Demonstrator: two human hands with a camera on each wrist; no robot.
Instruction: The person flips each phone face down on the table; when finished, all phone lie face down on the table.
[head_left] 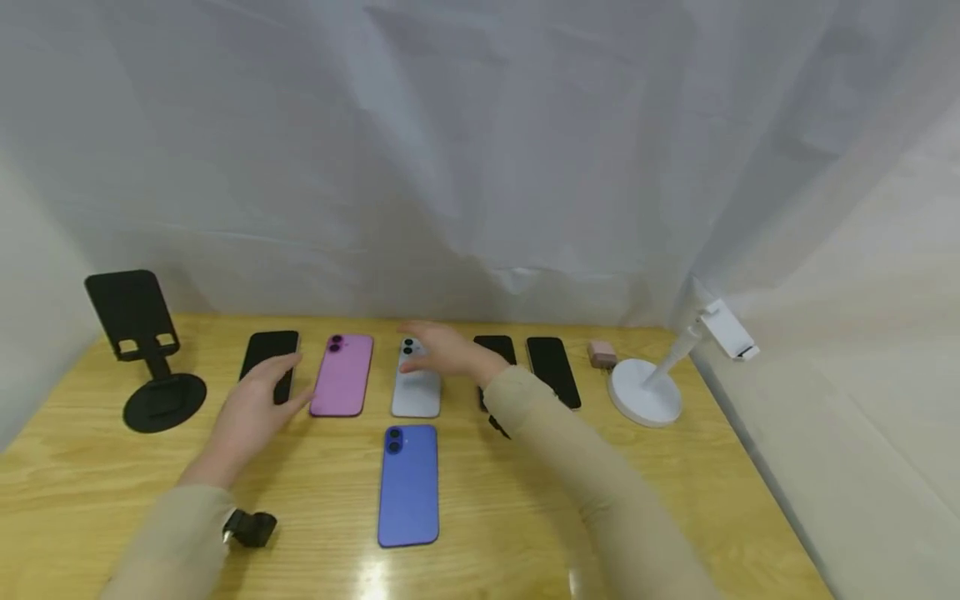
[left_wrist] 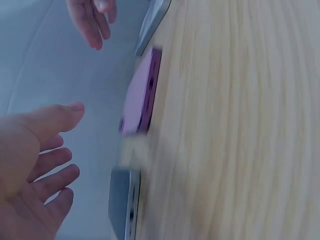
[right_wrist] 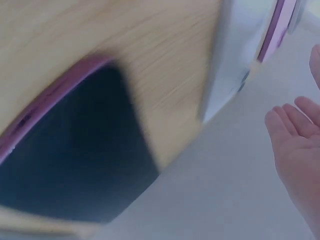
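Note:
My left hand (head_left: 255, 408) hovers with spread fingers over a dark-screened phone (head_left: 279, 350), beside a pink phone (head_left: 342, 379) lying back up. Nothing is between its fingers; in the left wrist view the same hand (left_wrist: 40, 175) is apart from the phones. My right hand (head_left: 447, 348) reaches above a pale blue phone (head_left: 417, 398), partly covering it. Its fingers look extended and hold nothing, and in the right wrist view this hand (right_wrist: 300, 150) is clear of the surface. A blue phone (head_left: 408, 492) lies back up nearer to me, between the two arms.
Two more dark-screened phones, one (head_left: 495, 346) partly behind my right arm and one (head_left: 553, 371) beside it, lie to the right. Past them are a small pink charger (head_left: 602, 353) and a white phone stand (head_left: 647, 396). A black stand (head_left: 153, 367) occupies the wooden table's left.

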